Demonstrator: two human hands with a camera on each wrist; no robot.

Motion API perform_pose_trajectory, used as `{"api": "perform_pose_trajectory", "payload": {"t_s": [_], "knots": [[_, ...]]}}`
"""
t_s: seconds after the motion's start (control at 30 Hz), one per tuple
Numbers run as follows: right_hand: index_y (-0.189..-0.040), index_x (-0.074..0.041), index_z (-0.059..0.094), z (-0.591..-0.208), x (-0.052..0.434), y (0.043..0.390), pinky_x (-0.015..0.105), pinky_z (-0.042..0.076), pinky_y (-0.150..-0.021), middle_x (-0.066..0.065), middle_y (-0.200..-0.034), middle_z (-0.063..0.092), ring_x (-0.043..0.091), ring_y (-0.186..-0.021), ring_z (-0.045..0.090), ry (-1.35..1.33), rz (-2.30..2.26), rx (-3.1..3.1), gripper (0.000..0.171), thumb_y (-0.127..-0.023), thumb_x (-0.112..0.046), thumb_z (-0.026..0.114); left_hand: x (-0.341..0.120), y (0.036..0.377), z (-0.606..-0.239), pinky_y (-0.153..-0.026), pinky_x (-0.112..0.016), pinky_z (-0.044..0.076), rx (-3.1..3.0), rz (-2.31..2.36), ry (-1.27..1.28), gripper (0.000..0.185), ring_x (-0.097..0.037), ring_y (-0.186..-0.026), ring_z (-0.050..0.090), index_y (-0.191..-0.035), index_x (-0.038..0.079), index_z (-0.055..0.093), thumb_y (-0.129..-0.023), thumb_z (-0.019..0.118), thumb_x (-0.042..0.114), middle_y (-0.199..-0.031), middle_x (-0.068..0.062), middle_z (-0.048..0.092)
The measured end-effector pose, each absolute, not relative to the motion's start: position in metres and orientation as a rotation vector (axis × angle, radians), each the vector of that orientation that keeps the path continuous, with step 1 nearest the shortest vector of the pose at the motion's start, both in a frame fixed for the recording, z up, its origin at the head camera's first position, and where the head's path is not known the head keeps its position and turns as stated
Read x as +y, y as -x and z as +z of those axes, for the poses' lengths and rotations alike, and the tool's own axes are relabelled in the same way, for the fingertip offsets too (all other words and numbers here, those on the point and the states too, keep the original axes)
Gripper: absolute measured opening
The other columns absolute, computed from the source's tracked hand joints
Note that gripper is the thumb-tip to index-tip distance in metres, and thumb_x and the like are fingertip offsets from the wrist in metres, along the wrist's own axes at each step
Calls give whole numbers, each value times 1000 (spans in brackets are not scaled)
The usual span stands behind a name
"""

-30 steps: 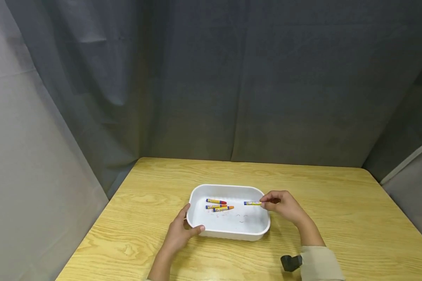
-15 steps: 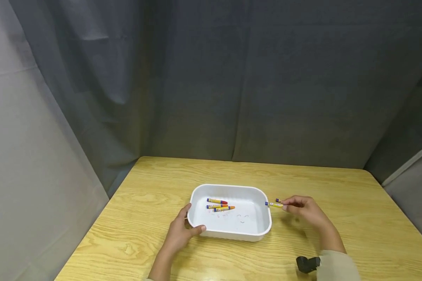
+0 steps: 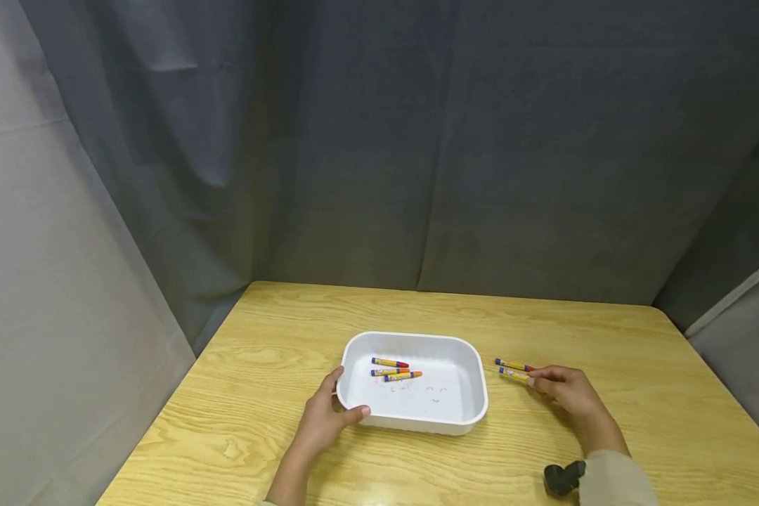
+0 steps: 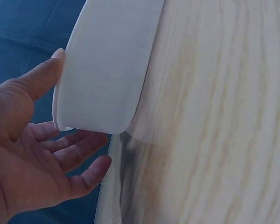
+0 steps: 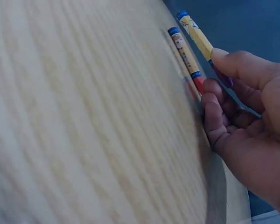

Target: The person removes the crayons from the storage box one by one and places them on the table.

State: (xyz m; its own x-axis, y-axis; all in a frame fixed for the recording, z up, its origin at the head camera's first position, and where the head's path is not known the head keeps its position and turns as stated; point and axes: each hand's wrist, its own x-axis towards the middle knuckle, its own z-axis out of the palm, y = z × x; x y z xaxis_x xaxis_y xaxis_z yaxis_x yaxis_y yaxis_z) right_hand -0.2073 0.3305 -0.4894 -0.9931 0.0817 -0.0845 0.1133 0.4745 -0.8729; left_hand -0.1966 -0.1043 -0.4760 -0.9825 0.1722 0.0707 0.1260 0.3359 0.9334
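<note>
While the left hand (image 3: 324, 420) steadies the tray (image 3: 474, 393) at its near left corner, thumb along the rim and fingers curled under the wall, the right hand (image 3: 566, 390) works out on the table (image 3: 259, 414) to the tray's right. That left grip looks meant to keep the light tray from sliding; the wrist view shows the thumb against the white wall (image 4: 102, 70) and the fingers tucked beneath it.

Two crayons (image 3: 514, 370) lie side by side on the wood, just right of the tray and apart from it, roughly parallel. The right hand's fingertips (image 5: 222, 58) are on the nearer crayon (image 5: 196, 36), thumb over its end; it seems to be pinched against the table, though the wrist view is blurred and the hold may be only a touch. The other crayon (image 5: 183, 52) lies just beside it, its red tip near the curled fingers. Laid close together, they stay put as a neat pair.

Three more crayons (image 3: 393, 370) sit in the tray's far left part, bunched and nearly touching. Faint marks show on the tray floor near its middle
</note>
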Motion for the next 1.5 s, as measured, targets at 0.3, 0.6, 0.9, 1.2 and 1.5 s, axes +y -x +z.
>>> {"api": "perform_pose_trajectory", "payload": {"t_s": [0.3,0.6,0.9,1.2,1.5], "knots": [[-94,2,70,-501,326,217,34,45,-75,23,-110,62,33,-97,55,-87,-1390,2937,17,-85,-12,67,-103,197,-477,-79,-38,51,2533,1779,-307,92,-38,-101,57,-141,-5,28,-70,82,19,-120,-26,50],[-96,0,70,-504,328,216,41,43,-74,20,-105,60,32,-92,54,-111,-1276,2968,18,-85,-15,67,-103,197,-478,-78,-36,51,2529,1771,-296,93,-37,-100,57,-141,-4,28,-70,82,22,-120,-24,51],[-110,4,64,-502,329,215,32,47,-73,22,-112,60,29,-96,55,-214,-1471,2855,32,-92,-22,60,-102,197,-479,-80,-37,51,2512,1795,-293,93,-39,-103,56,-142,-5,28,-70,82,21,-121,-25,51],[-126,3,52,-468,317,214,50,42,-88,23,-123,52,35,-110,47,-216,-1679,2766,52,-95,-38,52,-102,197,-476,-77,-37,51,2513,1787,-284,94,-37,-100,57,-142,-4,27,-71,82,22,-118,-24,51],[-124,-1,56,-449,292,219,45,48,-82,17,-116,58,25,-101,55,-18,-1694,2813,50,-93,-40,55,-101,196,-478,-82,-43,49,2540,1778,-304,93,-38,-101,57,-141,-4,29,-70,83,20,-118,-24,52]]}}
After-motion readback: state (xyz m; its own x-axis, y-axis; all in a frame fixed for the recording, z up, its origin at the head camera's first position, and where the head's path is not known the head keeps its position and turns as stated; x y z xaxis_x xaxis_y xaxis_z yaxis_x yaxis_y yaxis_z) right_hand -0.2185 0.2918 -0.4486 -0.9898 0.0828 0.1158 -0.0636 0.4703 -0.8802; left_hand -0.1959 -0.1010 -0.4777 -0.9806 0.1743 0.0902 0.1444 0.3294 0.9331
